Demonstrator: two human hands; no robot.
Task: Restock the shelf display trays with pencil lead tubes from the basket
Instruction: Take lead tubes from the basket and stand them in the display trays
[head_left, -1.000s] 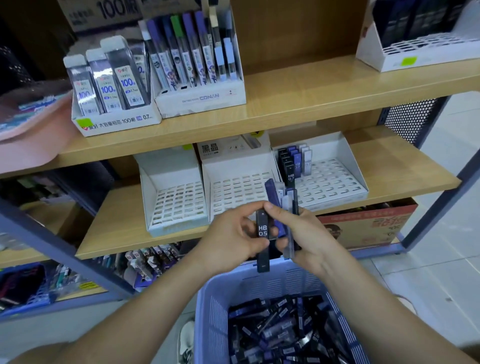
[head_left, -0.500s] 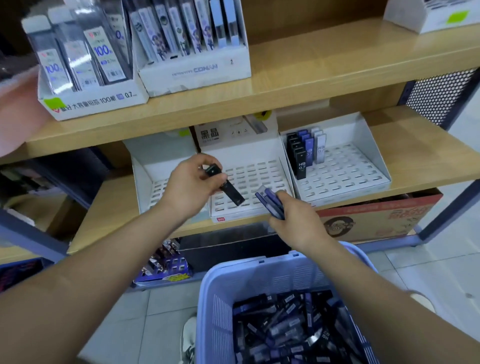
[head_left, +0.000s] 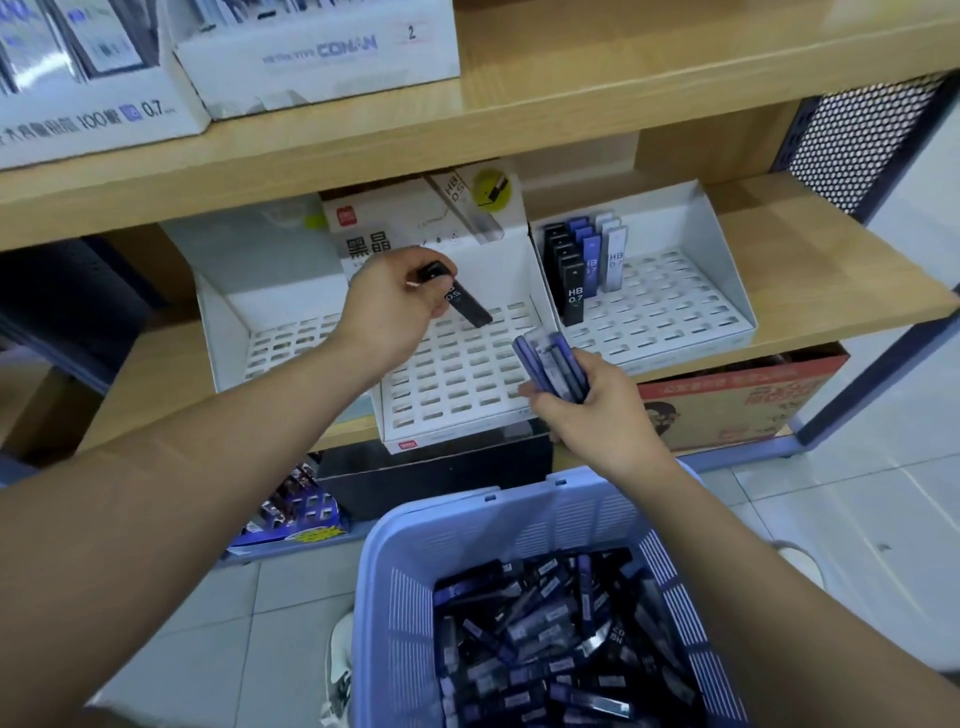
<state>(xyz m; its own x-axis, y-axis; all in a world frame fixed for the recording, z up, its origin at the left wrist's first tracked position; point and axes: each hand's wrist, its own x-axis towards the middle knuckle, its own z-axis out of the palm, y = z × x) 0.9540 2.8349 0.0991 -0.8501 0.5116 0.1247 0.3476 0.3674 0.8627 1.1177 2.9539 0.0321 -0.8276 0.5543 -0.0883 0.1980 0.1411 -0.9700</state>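
Risk 1: black 0.5 tube (head_left: 465, 304) hangs tilted, lower tip just over the mid tray (head_left: 457, 384) slots. If it goes in at that slant it'll prob. jam or skid across the grid.
Risk 2: mix-up. Right tray (head_left: 675, 312) holds the HB 0.7 tubes (head_left: 571, 275) standing at its back-left, so a 0.5 dropped there would be misfiled.
Risk 3: spare bundle (head_left: 550, 364) is fanned out, and a loose tube could slip to the floor.
L hand (head_left: 389, 306): over the mid tray, back of hand up, thumb & fingers pinching the black tube near its cap end.
R hand (head_left: 587, 410): at the tray's front edge, fingers curled round the bundle, tubes pointing up-left.
Stock: basket (head_left: 467, 519) below the hands, w/ loose tubes (head_left: 545, 649) heaped inside.
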